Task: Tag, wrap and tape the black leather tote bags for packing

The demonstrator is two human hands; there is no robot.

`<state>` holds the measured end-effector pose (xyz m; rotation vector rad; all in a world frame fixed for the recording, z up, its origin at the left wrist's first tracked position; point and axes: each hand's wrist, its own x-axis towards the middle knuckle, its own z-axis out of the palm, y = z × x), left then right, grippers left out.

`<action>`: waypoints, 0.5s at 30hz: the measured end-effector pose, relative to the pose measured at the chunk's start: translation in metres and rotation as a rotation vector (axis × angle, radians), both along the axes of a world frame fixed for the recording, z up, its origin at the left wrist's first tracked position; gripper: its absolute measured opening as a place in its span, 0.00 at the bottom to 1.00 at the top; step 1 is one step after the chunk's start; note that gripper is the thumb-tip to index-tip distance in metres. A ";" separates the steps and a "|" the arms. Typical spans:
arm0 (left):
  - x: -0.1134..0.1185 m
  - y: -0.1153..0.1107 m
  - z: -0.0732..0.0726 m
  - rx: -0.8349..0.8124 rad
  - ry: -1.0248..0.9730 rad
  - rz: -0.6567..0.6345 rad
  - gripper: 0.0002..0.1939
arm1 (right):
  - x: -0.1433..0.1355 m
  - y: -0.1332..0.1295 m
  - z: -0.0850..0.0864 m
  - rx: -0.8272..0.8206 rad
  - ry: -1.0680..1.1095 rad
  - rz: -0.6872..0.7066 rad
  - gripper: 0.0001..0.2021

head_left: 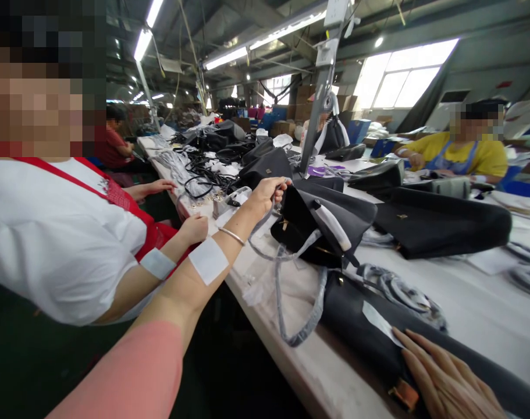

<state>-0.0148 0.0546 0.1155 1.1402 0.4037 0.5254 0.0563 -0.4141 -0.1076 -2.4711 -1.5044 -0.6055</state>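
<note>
My left hand (pixel 269 195) is stretched forward with its fingers closed around a grey, plastic-wrapped bag strap (pixel 265 255). The strap loops down from the fist beside a black handbag (pixel 334 212), which lies tilted with its mouth open and a white-wrapped handle (pixel 332 225) showing. Whether the fingers also grip the bag's edge I cannot tell. My right hand (pixel 450 378) rests flat, fingers extended, on another black bag (pixel 356 314) at the table's near edge. A pale paper patch (pixel 381 323) touches its fingertips, and an orange-brown tag (pixel 404 396) is beside it.
A long white table (pixel 256 317) runs away from me, heaped with black bags (pixel 443 224), wrapped straps and cords (pixel 199 180). At my left stands a co-worker in a red apron (pixel 160 235), close to my arm. A metal post (pixel 319 110) rises mid-table; a person in yellow (pixel 459 154) sits across.
</note>
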 end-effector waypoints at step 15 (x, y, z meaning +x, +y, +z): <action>0.022 0.039 0.047 0.024 0.001 0.110 0.03 | -0.021 0.018 0.026 -0.041 0.045 -0.141 0.24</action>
